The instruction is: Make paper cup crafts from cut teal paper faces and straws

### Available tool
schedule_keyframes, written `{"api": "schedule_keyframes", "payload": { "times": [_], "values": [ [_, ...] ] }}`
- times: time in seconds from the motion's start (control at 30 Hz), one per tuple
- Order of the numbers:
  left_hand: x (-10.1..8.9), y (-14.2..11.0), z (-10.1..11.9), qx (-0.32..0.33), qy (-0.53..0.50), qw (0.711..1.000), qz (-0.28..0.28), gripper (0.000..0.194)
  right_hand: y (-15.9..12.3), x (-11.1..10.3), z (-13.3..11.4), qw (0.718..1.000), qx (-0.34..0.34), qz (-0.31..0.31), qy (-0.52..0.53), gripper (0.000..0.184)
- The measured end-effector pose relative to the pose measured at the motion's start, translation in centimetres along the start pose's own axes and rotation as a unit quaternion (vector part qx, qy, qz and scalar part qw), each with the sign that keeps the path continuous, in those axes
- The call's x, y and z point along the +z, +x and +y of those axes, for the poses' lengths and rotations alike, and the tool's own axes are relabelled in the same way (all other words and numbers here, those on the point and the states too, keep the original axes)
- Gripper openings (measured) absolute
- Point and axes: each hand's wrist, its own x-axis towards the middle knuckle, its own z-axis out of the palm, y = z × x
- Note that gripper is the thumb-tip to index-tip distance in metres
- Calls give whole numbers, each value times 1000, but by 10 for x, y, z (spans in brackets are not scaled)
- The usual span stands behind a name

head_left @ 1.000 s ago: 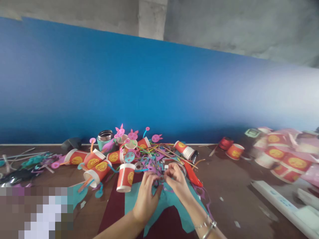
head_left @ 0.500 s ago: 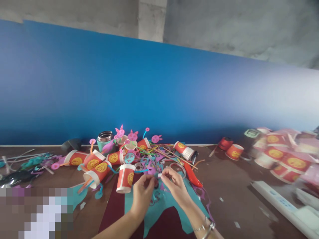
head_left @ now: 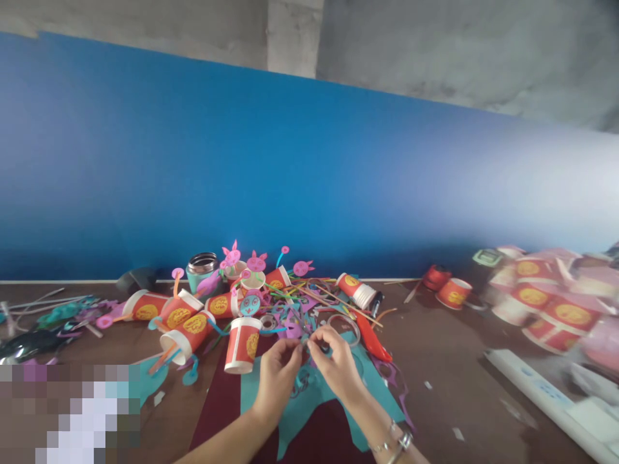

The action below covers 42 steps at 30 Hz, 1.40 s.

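Note:
My left hand (head_left: 279, 367) and my right hand (head_left: 336, 361) meet at the fingertips over a cut sheet of teal paper (head_left: 309, 422), thumbs and forefingers pinched. Whatever lies between the fingertips is too small and covered to make out. Under them, the teal paper has a drawn face on it, partly hidden by my left hand. Left of my hands stands a red and white paper cup (head_left: 243, 348) with a teal paper face (head_left: 250, 303) at its top and blue arms at its sides. A maroon sheet (head_left: 220, 399) lies beneath the teal paper.
Several decorated paper cups (head_left: 151, 306) lie to the left, near an open thermos (head_left: 203, 265). Straws and paper scraps (head_left: 309, 293) are heaped behind my hands. To the right are stacked cups (head_left: 355, 290), a red object (head_left: 372, 338), a roll of tape (head_left: 345, 322) and a power strip (head_left: 536, 393).
My fingertips have come closer together. A small white piece that showed at my right fingertips is no longer distinguishable. The view has shifted slightly; the cups stay in place.

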Motion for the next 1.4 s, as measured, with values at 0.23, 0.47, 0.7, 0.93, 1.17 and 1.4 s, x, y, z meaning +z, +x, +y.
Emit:
{"api": "schedule_keyframes", "payload": {
  "times": [0.23, 0.47, 0.7, 0.93, 1.17, 1.4],
  "values": [
    [-2, 1, -6, 2, 0, 1000, -11, 22, -1, 2, 2, 996, -20, 37, -72, 11],
    [-2, 2, -1, 2, 6, 1000, -15, 22, -2, 2, 3, 995, 26, 47, -86, 14],
    [4, -3, 9, -26, -22, 999, -36, 24, 1, 0, -3, 999, 51, -6, -5, 19],
    [3, 0, 8, -37, -28, 998, -48, 27, 0, 2, 0, 1000, 27, 5, -11, 28],
    [0, 4, 1, -22, 0, 998, -67, 32, 3, -1, 3, 997, 61, -27, 37, 36],
    [0, 2, 3, -24, -5, 996, -80, 34, 2, 1, 5, 992, 103, -31, 59, 35]
  ]
}}
